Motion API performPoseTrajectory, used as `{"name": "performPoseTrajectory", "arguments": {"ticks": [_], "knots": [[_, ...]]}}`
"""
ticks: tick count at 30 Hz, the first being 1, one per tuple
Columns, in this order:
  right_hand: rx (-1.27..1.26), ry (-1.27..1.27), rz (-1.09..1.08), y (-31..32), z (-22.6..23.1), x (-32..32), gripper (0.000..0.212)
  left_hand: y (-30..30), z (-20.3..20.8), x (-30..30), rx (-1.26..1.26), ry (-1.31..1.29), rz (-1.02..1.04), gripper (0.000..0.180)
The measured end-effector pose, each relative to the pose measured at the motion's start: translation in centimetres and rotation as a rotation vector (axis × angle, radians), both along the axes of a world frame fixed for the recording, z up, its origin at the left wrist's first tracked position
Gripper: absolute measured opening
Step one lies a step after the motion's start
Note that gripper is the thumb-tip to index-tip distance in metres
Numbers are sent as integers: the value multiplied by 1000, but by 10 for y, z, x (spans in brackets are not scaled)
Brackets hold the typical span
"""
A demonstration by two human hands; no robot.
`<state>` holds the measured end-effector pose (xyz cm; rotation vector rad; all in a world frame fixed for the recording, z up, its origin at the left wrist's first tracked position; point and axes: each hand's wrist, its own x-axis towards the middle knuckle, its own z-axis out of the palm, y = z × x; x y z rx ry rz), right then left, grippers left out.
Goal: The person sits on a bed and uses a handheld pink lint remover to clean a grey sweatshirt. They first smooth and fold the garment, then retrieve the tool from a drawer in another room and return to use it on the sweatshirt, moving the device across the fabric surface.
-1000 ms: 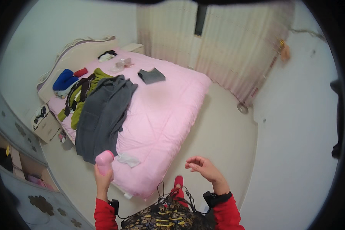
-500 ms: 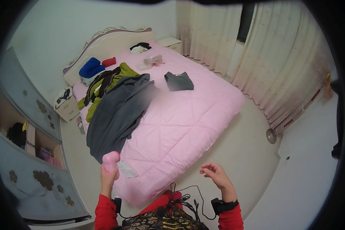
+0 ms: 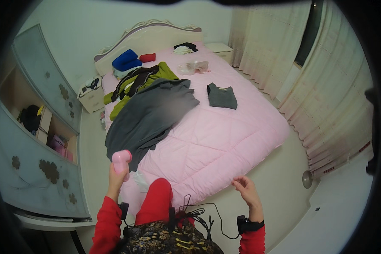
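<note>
Our left hand (image 3: 117, 177) was closed around the handle of a pink handheld device (image 3: 122, 157). The device's long axis ran roughly away from our body, with its rounded head uppermost and turned toward the right. Our right hand (image 3: 245, 189) was empty, its fingers loosely bent and half spread, beside the near right edge of the bed.

Directly beyond the device lay a long grey garment (image 3: 150, 116), spread over the pink quilt (image 3: 211, 137). Its long axis ran obliquely, from the near left toward the far right. The device's head overlapped the garment's near end in view; we could not tell whether the two touched. Of our two hands, the left was clearly nearer to that end.

A white cloth (image 3: 140, 181) lay just to the right of the device's handle. Farther out, beyond the garment's right edge, we had a folded grey garment (image 3: 222, 98) lying apart on the quilt.
</note>
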<state>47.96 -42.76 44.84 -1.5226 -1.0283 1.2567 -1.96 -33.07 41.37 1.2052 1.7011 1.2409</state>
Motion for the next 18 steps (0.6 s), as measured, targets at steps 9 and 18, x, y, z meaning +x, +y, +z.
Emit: {"name": "performPoseTrajectory", "arguments": {"ticks": [9, 18], "knots": [[46, -180, 81, 157, -15, -13, 20, 123, -49, -42, -50, -263, 87, 55], [-188, -328, 239, 420, -139, -108, 22, 360, -266, -111, -397, -70, 279, 48]]}}
